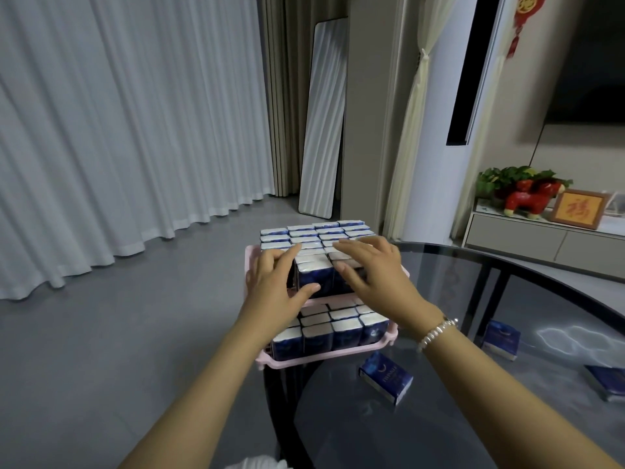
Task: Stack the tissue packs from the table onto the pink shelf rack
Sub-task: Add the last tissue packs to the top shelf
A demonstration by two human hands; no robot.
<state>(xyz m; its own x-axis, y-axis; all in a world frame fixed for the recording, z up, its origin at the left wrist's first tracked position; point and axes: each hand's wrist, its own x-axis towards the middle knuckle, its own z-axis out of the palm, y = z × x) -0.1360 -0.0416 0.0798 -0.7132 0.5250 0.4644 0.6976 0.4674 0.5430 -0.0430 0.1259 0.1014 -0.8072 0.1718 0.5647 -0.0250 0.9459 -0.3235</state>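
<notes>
We find both hands on the upper tier of the pink shelf rack (251, 257). The left hand (275, 282) clasps a front tissue pack (313, 277), thumb on its face; the right hand (372, 269) lies with straight fingers (350, 247) pressing the rows. Three packs remain on the glass surface (507, 418), the nearest (385, 379) just beside the rack. We judge them light, soft and slippery-wrapped, best pinched across the narrow sides.
</notes>
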